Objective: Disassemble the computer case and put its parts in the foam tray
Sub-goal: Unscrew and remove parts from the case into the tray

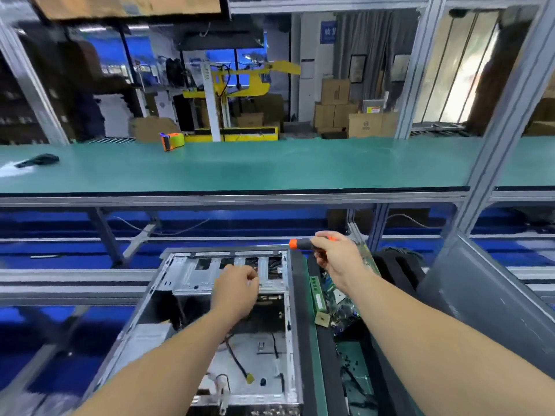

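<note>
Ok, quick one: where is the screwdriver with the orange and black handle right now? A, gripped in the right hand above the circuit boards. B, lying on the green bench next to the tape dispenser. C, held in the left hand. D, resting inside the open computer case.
A: the right hand grips the screwdriver above the circuit boards, while the left hand is at the computer case.

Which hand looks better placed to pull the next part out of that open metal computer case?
Probably the left hand: it is already over the open silver metal computer case, at its drive cage, apparently holding nothing. The right hand grips an orange-and-black screwdriver off to the side, above the green circuit board.
</note>
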